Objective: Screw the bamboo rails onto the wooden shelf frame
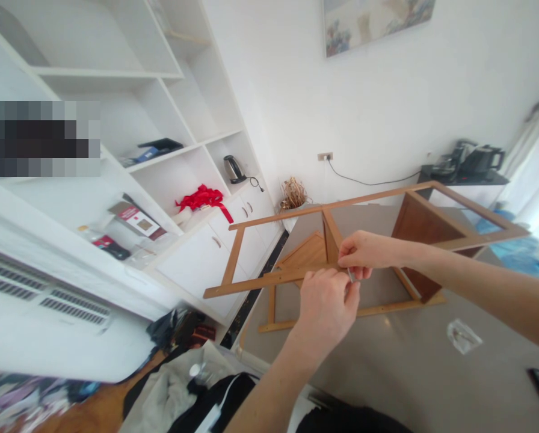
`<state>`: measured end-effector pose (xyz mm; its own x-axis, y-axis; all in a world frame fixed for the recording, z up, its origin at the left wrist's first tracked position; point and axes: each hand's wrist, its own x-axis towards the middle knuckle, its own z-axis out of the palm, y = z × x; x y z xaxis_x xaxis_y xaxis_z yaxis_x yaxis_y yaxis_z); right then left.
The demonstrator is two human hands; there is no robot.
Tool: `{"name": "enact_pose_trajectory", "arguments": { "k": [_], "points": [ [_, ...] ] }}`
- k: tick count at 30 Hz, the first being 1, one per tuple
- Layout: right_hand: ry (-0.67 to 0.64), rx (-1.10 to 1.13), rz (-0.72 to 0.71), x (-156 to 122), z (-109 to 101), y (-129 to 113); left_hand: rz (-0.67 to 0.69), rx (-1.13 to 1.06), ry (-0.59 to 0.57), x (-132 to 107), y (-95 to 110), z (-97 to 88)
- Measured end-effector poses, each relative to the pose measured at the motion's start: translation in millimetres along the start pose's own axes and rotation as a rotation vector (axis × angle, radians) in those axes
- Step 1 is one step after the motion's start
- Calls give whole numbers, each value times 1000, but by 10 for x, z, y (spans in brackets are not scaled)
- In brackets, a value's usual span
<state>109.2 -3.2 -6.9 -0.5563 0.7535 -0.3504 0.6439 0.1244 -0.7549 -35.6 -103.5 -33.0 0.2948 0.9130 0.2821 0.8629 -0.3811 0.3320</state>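
1. Surface: we log a smooth grey-brown table [409, 373] with a soft sheen. It fills the view from 3 to 6 o'clock.
2. Room: the walls are white. White open shelving [116, 72] at 10 o'clock holds a steel kettle [232, 169] and a glossy red ribbon [204, 197]. A painting [373, 21] hangs at 1 o'clock.
3. Wooden frame [260, 281]: it stands at centre on the table. We note slim, straight, honey-coloured slats and a darker solid panel at its 3 o'clock end.
4. Right hand [369, 252]: it is at the frame's front rail, fingers pinched narrow on a small metal piece [351, 275], which is grey and thin.
5. Left hand [326, 307]: it is at 7 o'clock of the right hand, touching it. Its fingers curl narrow at the same rail, and we cannot tell whether they grip.
6. Clear plastic bag [462, 335]: it lies crumpled on the table at 4 o'clock of the frame, apart from it.
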Motion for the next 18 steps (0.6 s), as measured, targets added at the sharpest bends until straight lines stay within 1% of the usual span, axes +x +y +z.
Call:
{"name": "enact_pose_trajectory", "arguments": {
  "k": [6,11,13,16,18],
  "points": [
    [89,-143,-86,63,-32,65,-34,143,-17,15,-165,-177],
    [135,-297,-143,56,-41,80,-46,218,-42,172,-378,-240],
    [199,-382,-206,31,-25,84,-48,216,-49,258,-447,-238],
    [334,-515,-314,-18,1,101,-43,179,-88,381,-508,-224],
    [364,-613,-419,-57,2,116,-40,148,-109,452,-523,-214]
  ]
}}
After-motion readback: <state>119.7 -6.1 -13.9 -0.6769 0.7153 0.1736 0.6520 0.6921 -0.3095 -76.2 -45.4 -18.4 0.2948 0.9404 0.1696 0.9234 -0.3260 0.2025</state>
